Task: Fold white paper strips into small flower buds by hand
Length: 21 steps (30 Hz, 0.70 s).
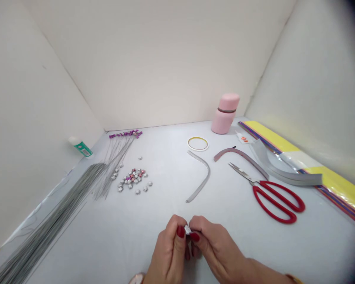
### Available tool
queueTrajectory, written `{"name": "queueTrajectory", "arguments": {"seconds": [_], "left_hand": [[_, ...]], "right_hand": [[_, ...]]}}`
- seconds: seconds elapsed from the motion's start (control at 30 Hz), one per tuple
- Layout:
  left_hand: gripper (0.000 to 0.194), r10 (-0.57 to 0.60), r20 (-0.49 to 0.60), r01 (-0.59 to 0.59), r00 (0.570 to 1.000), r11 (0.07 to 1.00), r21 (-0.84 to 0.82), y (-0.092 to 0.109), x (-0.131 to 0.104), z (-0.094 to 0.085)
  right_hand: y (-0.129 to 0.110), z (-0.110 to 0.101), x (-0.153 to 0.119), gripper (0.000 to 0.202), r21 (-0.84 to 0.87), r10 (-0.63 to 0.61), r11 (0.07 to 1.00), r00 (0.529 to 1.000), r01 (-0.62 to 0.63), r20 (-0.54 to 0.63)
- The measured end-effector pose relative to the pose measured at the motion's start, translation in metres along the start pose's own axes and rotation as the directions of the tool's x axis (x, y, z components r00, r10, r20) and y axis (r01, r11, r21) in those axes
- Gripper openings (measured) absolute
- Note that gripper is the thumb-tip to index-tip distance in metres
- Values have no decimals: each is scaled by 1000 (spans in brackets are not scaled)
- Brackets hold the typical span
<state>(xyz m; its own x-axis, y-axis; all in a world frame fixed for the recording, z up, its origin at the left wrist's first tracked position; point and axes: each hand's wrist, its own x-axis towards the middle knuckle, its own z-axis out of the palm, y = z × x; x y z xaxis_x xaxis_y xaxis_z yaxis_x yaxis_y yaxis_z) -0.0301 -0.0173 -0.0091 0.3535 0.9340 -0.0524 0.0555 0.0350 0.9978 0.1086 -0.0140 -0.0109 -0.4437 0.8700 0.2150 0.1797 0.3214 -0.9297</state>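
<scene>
Close to the table's near edge, my left hand [170,246] and my right hand [213,246] meet, both closed in a pinch. Between their thumbs and forefingers is a small silver paper star [187,229], mostly covered by the fingers. Beyond the hands lies a curved bundle of thin silver paper strips [207,173]. Left of it, a loose pile of small folded paper stars [133,178] in silver, pink and purple is spread on the table.
Red-handled scissors [264,193] lie at right, near pinkish strips [245,154], wider grey strips [296,177] and packed coloured paper [334,185]. A tape roll [198,144] and pink bottle [225,114] are behind. Left are grey wires [56,217], purple-tipped stems [126,135] and a glue bottle [82,148].
</scene>
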Motion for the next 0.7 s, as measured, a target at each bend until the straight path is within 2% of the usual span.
{"name": "queueTrajectory", "arguments": {"seconds": [0.2, 0.33, 0.43, 0.53, 0.6, 0.7], "left_hand": [[37, 150, -30, -135, 988, 949, 286, -3, -4, -4], [30, 234, -100, -173, 967, 894, 414, -7, -6, -1], [27, 282, -88, -214, 955, 867, 451, -8, -4, 0], [25, 277, -16, -239, 961, 857, 456, -6, 1, -4], [26, 245, 10, -225, 970, 872, 435, -4, 3, -7], [25, 188, 29, -183, 982, 897, 403, -3, 4, -11]], "right_hand": [[-5, -2, -2, 20, -80, 57, 995, 998, -55, 14], [-6, -2, -5, 20, -175, 24, 984, 1000, -25, -9], [-1, 0, -5, 18, -232, -11, 973, 999, 3, -34], [5, 1, -4, 15, -209, -31, 978, 997, 17, -68], [8, 1, -3, 13, -175, 5, 984, 994, -24, -112], [7, 0, -3, 19, -176, -16, 984, 993, -6, -121]]}}
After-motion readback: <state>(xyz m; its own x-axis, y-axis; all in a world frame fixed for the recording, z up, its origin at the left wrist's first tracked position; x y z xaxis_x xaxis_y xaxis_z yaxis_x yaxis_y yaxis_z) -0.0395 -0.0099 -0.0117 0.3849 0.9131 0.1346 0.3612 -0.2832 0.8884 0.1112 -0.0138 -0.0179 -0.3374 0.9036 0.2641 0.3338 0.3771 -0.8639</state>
